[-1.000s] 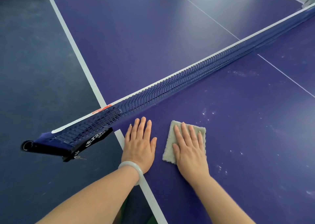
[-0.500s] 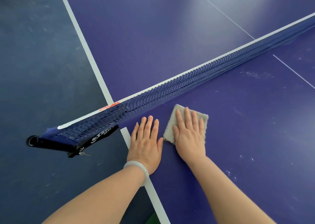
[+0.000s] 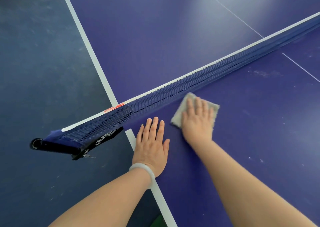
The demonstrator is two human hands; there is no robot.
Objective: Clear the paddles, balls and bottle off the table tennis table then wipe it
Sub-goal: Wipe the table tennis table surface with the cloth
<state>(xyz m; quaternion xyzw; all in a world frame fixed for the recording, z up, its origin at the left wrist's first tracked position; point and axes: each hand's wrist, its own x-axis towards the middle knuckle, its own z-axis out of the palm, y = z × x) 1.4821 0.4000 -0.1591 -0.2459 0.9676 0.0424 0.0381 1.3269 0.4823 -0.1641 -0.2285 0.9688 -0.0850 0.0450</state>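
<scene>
The purple-blue surface (image 3: 259,131) fills the right and upper parts of the frame and is crossed diagonally by a dark blue net (image 3: 190,86), which runs from the left of centre to the upper right edge. A pale beige cloth (image 3: 177,117) is seen at the centre of the frame, lying flat on the surface just below the net. It is pressed down by the right hand (image 3: 197,121), whose grip is apart, with the fingers laid out straight over the cloth and pointing towards the net; the hand is slightly blurred.

The left hand (image 3: 150,145) is placed palm down on the bare surface, to the lower left of the cloth and not touching it. Its grip is also apart, the fingers straight and close together, nothing being held. A pale bangle (image 3: 143,170) is worn on that wrist. The hand is set just beside the white edge line (image 3: 90,41), which runs from the top left down to the bottom centre.

The black net clamp (image 3: 57,145) is seen at the left, over the dark blue floor (image 3: 34,71). Whitish specks (image 3: 263,73) are scattered over the surface at the right.
</scene>
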